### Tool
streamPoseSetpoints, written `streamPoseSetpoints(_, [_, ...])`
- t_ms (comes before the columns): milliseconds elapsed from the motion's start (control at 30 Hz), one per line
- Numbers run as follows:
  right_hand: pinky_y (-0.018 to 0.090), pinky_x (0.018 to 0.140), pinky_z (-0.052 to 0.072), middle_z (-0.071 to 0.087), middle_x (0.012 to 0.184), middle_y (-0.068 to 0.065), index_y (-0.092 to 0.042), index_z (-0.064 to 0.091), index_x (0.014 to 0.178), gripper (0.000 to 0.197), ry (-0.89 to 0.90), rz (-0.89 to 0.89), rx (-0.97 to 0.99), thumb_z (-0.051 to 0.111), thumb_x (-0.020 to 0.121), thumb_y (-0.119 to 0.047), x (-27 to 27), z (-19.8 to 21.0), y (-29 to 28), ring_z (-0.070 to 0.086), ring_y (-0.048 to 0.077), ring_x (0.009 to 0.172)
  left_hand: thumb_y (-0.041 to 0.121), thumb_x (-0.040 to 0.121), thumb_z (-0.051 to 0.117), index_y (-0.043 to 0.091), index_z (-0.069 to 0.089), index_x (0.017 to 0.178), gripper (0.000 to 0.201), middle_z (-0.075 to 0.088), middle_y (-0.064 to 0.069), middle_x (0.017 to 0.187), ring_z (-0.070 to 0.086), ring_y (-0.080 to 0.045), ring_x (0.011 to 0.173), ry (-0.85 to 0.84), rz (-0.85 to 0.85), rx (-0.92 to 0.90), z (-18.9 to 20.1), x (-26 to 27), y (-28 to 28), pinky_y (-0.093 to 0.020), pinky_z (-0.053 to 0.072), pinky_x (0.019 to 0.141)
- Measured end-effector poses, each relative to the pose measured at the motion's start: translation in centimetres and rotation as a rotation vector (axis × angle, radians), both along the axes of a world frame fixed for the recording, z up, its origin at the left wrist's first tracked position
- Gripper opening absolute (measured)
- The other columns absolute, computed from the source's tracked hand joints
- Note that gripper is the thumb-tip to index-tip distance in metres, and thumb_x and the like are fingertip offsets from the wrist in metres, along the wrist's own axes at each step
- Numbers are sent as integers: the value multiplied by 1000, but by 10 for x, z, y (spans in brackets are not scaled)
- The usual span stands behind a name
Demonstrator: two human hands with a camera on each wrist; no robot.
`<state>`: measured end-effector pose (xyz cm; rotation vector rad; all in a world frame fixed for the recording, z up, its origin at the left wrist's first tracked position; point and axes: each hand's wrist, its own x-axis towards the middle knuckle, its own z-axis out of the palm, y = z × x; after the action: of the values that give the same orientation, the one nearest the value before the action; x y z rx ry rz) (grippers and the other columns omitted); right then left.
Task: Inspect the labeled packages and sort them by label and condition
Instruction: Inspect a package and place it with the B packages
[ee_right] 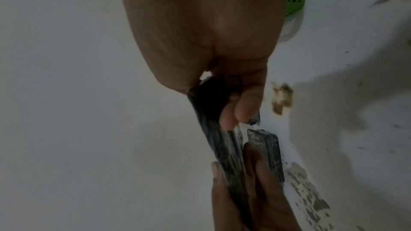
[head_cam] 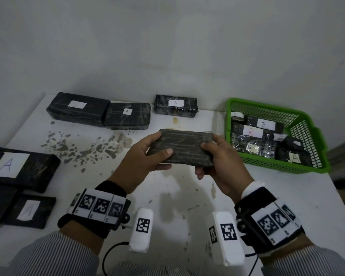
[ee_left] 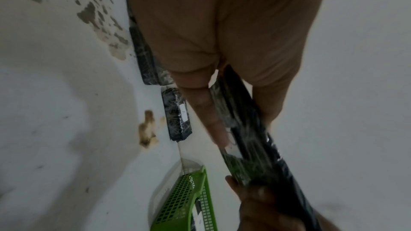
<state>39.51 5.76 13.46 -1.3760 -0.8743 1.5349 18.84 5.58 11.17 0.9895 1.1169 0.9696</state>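
Both hands hold one flat black wrapped package (head_cam: pixel 184 147) above the middle of the white table (head_cam: pixel 177 196). My left hand (head_cam: pixel 147 154) grips its left end, thumb on the near face. My right hand (head_cam: pixel 217 156) grips its right end. No label shows on the face turned to me. The left wrist view shows the package (ee_left: pixel 249 129) edge-on between thumb and fingers; the right wrist view shows the package (ee_right: pixel 222 140) edge-on too. A green basket (head_cam: pixel 311 128) at the right holds several packages labelled B and one labelled A.
Three wrapped packages lie along the back edge: a large one with a blank label (head_cam: pixel 78 108), and two marked A (head_cam: pixel 127 115) (head_cam: pixel 175 105). More A packages (head_cam: pixel 20 168) lie at the left edge. Paint is chipped on the table top (head_cam: pixel 84 146).
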Motion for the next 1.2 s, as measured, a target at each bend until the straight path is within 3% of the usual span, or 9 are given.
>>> streamPoseSetpoints(133, [33, 41, 49, 71, 68, 17, -24, 25, 156, 59, 49, -77, -18, 47, 105, -5, 0, -1, 2, 57, 27, 42, 47, 75, 85, 29, 53, 139, 74, 58, 5, 132, 65, -4, 112, 258, -72, 159, -3, 2, -2, -32, 58, 96])
streamPoseSetpoints(200, [35, 46, 53, 71, 73, 17, -21, 40, 146, 42, 79, -25, 6, 48, 106, -8, -2, 4, 1, 60, 28, 47, 60, 68, 80, 35, 69, 118, 58, 59, 3, 135, 62, -9, 119, 389, -19, 228, -7, -1, 0, -35, 54, 102])
streamPoseSetpoints(300, [35, 54, 54, 64, 75, 20, -3, 60, 123, 30, 147, 75, -25, 48, 106, -25, -4, 10, 0, 63, 31, 57, 48, 78, 81, 25, 78, 88, 25, 74, -11, 104, 72, -29, 99, 229, 119, 220, -8, 1, 3, -45, 61, 91])
streamPoseSetpoints(367, [35, 57, 50, 65, 75, 21, -4, 63, 114, 38, 127, 153, -40, 44, 106, -35, -3, 12, -1, 62, 32, 63, 38, 87, 75, 12, 76, 85, 27, 74, -20, 85, 74, -32, 81, 234, 189, 233, -4, 2, 5, -35, 64, 75])
streamPoseSetpoints(567, [26, 63, 40, 65, 91, -7, -35, 63, 116, 24, -1021, 503, 186, 62, 95, -48, 15, 4, -4, 58, 9, 74, 45, 99, 57, 8, 75, 86, 44, 70, -6, 65, 59, -12, 51, 300, 236, 130, -5, -7, 6, -24, 51, 45])
streamPoseSetpoints(800, [40, 72, 63, 74, 92, 6, -14, 71, 103, 6, -696, 305, 277, 69, 97, -15, 14, 0, 3, 72, 26, 83, 63, 103, 27, 23, 64, 100, 54, 68, 5, 98, 63, -17, 95, 428, 45, -113, -7, -4, 1, -32, 55, 75])
streamPoseSetpoints(933, [24, 67, 51, 65, 81, -5, -15, 65, 97, 2, -885, 431, 377, 66, 98, -15, 11, 1, 2, 61, 18, 75, 61, 102, 37, 25, 67, 96, 48, 71, 14, 87, 67, 1, 84, 307, 113, 44, 1, 11, 2, -11, 47, 66])
streamPoseSetpoints(1033, [11, 61, 37, 60, 85, -6, -18, 61, 102, 7, -935, 466, 421, 61, 99, -12, 3, 0, 0, 53, 14, 78, 50, 97, 59, 11, 64, 99, 39, 71, 0, 87, 71, -16, 83, 252, 170, 46, 2, 22, 2, -19, 53, 62])
streamPoseSetpoints(1200, [38, 73, 60, 66, 97, 8, -19, 65, 106, 15, -646, 414, 346, 57, 104, -31, -6, 1, -5, 63, 25, 82, 30, 101, 61, 12, 57, 91, 20, 61, 3, 77, 57, 1, 64, 260, 207, 131, 3, 29, -3, -10, 43, 60])
